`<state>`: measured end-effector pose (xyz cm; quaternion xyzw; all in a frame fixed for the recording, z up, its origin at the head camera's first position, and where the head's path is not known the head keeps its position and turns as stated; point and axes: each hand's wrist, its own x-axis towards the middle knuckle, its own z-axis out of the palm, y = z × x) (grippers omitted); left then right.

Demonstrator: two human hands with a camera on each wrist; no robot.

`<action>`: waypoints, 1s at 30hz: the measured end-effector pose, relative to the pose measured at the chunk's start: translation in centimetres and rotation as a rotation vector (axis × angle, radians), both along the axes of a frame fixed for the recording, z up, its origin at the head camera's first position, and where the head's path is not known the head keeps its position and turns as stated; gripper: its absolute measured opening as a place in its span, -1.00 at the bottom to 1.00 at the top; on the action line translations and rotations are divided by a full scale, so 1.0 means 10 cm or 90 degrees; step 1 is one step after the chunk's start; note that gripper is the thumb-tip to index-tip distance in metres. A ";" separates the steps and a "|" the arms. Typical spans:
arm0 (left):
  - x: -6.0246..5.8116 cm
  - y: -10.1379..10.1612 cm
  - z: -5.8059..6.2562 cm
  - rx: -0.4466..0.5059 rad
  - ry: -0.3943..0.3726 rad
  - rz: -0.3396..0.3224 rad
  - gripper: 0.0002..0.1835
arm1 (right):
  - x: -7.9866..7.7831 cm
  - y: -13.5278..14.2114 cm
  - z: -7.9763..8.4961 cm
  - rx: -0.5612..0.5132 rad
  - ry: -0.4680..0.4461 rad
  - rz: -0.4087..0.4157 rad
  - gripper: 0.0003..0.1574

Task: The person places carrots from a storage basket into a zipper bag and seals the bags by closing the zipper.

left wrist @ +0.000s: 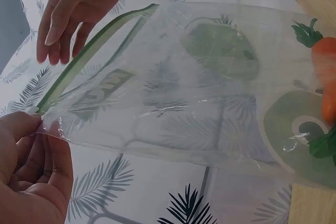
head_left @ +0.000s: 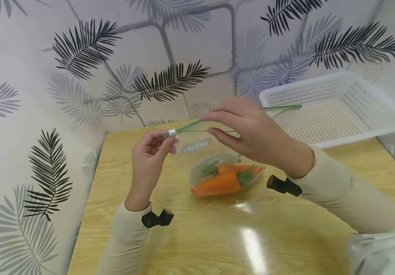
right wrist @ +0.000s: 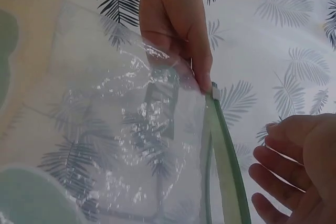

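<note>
A clear zip bag (head_left: 187, 156) with a green zip strip hangs over the table, its mouth partly spread. Inside, at the bottom, lie orange carrots (head_left: 216, 185) with green tops. My left hand (head_left: 149, 158) pinches the bag's top corner between thumb and fingers, right beside the white slider (head_left: 172, 132). Above the bag's mouth is my right hand (head_left: 257, 133), its fingers loosely bent. In the right wrist view, a gap shows between the right hand (right wrist: 299, 169) and the green zip strip (right wrist: 227, 153), with nothing in its grasp.
A white perforated plastic basket (head_left: 362, 137) stands at the back right of the wooden table (head_left: 115, 229). The far end of the zip strip overlaps the basket's near left rim in the head view. Behind the table is a leaf-patterned wall covering (head_left: 80, 49).
</note>
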<state>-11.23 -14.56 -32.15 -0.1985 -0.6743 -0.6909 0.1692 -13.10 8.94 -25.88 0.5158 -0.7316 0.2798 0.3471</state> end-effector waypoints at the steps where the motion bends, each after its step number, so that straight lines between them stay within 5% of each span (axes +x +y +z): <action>1: 0.01 0.02 0.02 -0.004 0.005 -0.001 -0.89 | 0.00 -0.05 0.00 0.008 0.003 -0.001 -0.68; 12: 0.16 0.16 0.16 -0.055 0.048 -0.021 -0.90 | -0.03 -0.41 -0.08 0.045 -0.022 0.033 -0.82; 25: 0.15 0.16 0.13 -0.050 0.093 -0.067 -0.89 | -0.01 -0.34 -0.10 0.042 -0.066 0.079 -0.85; 30: 0.15 0.16 0.11 -0.073 0.096 -0.045 -0.90 | -0.05 -0.26 -0.14 0.039 -0.049 0.065 -0.86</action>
